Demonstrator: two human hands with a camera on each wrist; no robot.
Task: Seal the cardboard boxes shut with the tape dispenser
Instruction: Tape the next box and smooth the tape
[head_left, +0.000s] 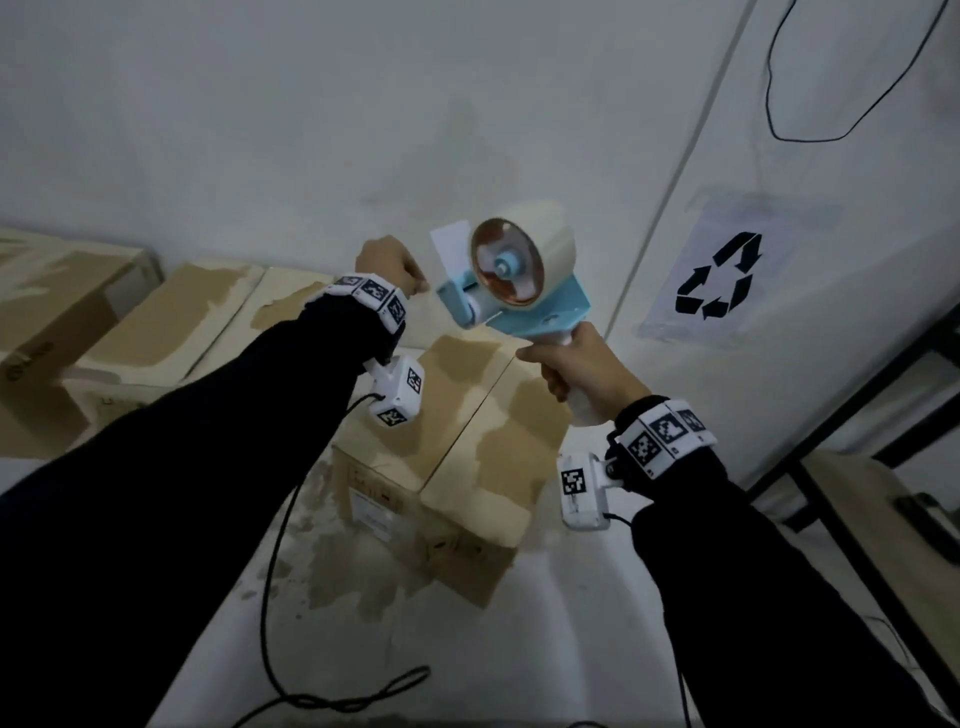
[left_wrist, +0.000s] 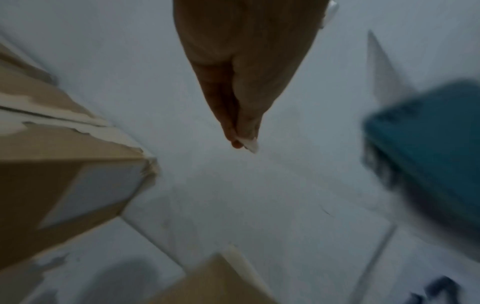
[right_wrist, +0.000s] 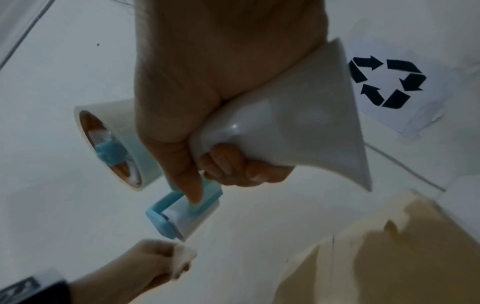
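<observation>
The left hand (head_left: 388, 266) is pinching a small white tape scrap (right_wrist: 184, 254) beside the roller; the right hand (head_left: 582, 370) is gripping the tape dispenser (head_left: 511, 273) above the unsealed cardboard box (head_left: 457, 457). The loose tape end risks sticking back onto the roll.

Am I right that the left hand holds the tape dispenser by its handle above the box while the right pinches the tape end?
The hands are swapped: the right hand grips the tape dispenser above the box; the left hand pinches the tape end, per the head view.
</observation>
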